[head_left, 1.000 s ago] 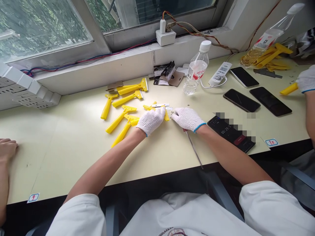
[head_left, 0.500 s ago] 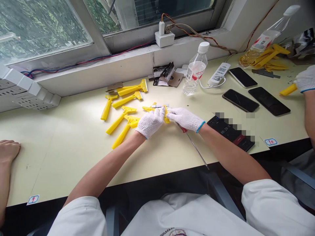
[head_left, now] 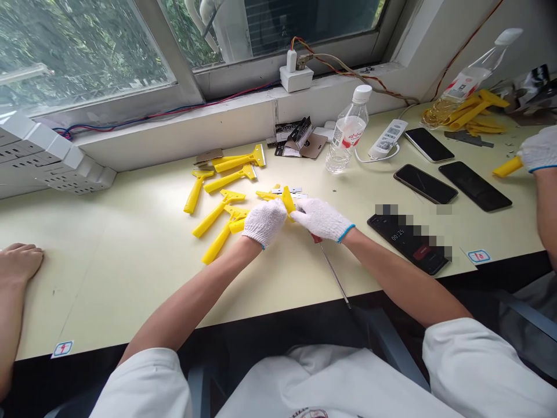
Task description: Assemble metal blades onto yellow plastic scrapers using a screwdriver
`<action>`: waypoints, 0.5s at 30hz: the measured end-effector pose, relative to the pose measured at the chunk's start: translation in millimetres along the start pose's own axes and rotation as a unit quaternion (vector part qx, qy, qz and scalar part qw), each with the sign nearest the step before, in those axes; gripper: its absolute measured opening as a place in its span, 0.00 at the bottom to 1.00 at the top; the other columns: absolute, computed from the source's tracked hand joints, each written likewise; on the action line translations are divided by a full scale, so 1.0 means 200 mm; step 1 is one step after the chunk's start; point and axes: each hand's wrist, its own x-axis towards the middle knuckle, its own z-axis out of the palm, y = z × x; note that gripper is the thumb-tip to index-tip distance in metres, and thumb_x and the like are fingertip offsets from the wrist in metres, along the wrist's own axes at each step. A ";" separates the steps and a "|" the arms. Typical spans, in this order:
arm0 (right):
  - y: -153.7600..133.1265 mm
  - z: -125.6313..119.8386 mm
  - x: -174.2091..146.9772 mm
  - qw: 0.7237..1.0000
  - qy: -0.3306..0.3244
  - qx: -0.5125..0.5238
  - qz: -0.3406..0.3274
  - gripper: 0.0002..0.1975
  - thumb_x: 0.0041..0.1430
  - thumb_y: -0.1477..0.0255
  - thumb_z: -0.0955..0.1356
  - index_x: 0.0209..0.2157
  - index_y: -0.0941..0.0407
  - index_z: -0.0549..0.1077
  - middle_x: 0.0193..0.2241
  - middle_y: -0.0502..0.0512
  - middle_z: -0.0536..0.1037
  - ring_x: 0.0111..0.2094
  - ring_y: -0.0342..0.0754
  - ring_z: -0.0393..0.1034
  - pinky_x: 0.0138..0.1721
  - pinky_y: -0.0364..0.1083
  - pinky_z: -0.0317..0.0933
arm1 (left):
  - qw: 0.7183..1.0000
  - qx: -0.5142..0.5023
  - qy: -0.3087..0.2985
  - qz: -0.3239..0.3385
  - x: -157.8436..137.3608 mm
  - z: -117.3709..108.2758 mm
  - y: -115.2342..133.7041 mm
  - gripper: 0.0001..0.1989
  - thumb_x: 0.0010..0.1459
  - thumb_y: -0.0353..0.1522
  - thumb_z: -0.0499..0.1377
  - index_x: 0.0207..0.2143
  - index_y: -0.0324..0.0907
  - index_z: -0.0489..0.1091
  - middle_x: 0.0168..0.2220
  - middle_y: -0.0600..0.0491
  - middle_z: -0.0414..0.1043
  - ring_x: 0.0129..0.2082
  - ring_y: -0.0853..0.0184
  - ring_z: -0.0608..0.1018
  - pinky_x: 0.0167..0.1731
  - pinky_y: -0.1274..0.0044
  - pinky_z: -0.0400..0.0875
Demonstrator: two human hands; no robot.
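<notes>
Both hands wear white knit gloves and meet over the table. My left hand [head_left: 265, 223] is closed on a yellow scraper [head_left: 288, 199], whose head sticks up between the hands. My right hand [head_left: 324, 219] is closed round a screwdriver [head_left: 333, 264], its red handle mostly hidden in the palm and its shaft pointing down toward the table edge. The right thumb and fingertips touch the scraper. Just behind the hands lie thin metal blades [head_left: 290, 190] and another yellow scraper part [head_left: 266, 195]. Several yellow scrapers [head_left: 214, 217] are spread to the left.
A water bottle [head_left: 348, 130], a power strip [head_left: 389, 139] and black packaging [head_left: 299, 136] stand farther back. Phones [head_left: 426, 184] lie at right, one with a running timer [head_left: 407, 241]. Other people's hands rest at left [head_left: 20, 261] and hold a yellow handle at right [head_left: 542, 148].
The scraper between my hands has turned so its head stands up more plainly. The screwdriver shaft has swung a little to the left. The view has shifted slightly.
</notes>
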 end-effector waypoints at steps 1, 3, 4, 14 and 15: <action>0.03 -0.01 0.02 0.999 -0.001 0.050 -0.002 0.13 0.70 0.64 0.64 0.33 0.57 0.66 0.29 0.53 0.74 0.30 0.44 0.66 0.35 0.45 0.57 | 0.999 0.042 0.009 0.002 0.00 -0.01 0.00 0.12 0.72 0.19 0.53 0.40 0.40 0.71 0.37 0.43 0.70 0.48 0.50 0.79 0.46 0.68 0.70; 0.09 -0.04 0.04 0.988 0.001 0.150 0.024 0.12 0.70 0.64 0.64 0.33 0.56 0.66 0.27 0.50 0.72 0.26 0.42 0.66 0.31 0.44 0.58 | 0.990 0.137 0.027 0.003 0.01 -0.03 -0.02 0.13 0.73 0.20 0.51 0.43 0.39 0.74 0.40 0.40 0.74 0.48 0.49 0.81 0.48 0.66 0.72; 0.13 -0.06 0.05 0.981 0.014 0.189 0.041 0.12 0.69 0.64 0.64 0.34 0.56 0.66 0.26 0.50 0.72 0.24 0.42 0.65 0.29 0.44 0.58 | 0.984 0.173 0.031 0.001 0.01 -0.05 -0.03 0.14 0.73 0.20 0.50 0.45 0.38 0.75 0.42 0.38 0.76 0.49 0.49 0.82 0.49 0.64 0.73; 0.03 -0.15 0.17 0.996 -0.071 0.040 0.021 0.13 0.69 0.66 0.66 0.32 0.59 0.71 0.22 0.51 0.70 0.21 0.39 0.59 0.30 0.45 0.50 | 0.900 0.427 0.042 -0.076 -0.24 -0.24 -0.21 0.29 0.78 0.25 0.39 0.72 0.32 0.68 0.56 0.29 0.78 0.50 0.44 0.84 0.44 0.61 0.78; -0.01 -0.15 0.20 0.996 -0.085 0.023 0.011 0.13 0.68 0.66 0.66 0.31 0.59 0.71 0.22 0.51 0.70 0.21 0.40 0.58 0.30 0.46 0.49 | 0.894 0.439 0.040 -0.076 -0.27 -0.24 -0.23 0.30 0.79 0.27 0.37 0.74 0.34 0.66 0.58 0.29 0.77 0.50 0.45 0.83 0.44 0.60 0.78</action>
